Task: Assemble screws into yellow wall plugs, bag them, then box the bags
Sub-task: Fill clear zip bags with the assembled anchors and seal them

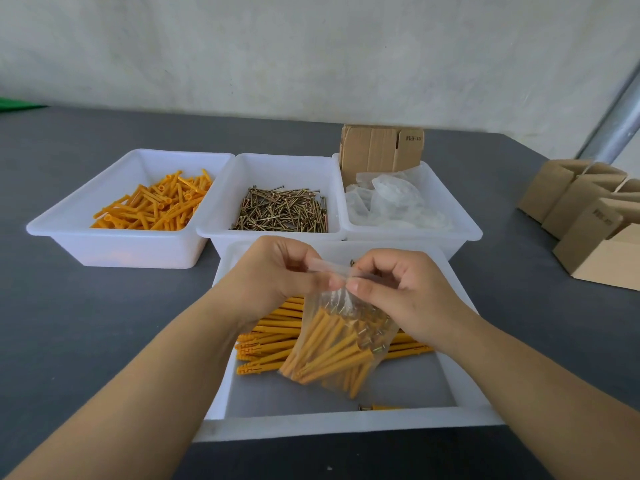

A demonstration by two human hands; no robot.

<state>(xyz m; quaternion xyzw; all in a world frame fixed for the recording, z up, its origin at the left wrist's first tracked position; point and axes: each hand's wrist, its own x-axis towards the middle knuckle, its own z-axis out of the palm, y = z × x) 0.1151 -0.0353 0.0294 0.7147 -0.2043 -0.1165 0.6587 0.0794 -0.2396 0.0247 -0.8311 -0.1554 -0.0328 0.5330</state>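
A clear plastic bag (337,344) full of yellow wall plugs with screws in them hangs over the near white tray (332,426). My left hand (277,271) and my right hand (398,289) both pinch the bag's top strip, thumbs nearly meeting at its middle. Under the bag, more assembled plugs (266,341) lie in a pile in that tray, and a single one (381,407) lies by the front wall.
Behind stand three white trays: loose yellow plugs (156,206) on the left, brass screws (282,211) in the middle, empty bags (394,199) and flat cardboard (381,148) on the right. Several folded cardboard boxes (588,220) stand at the table's right edge.
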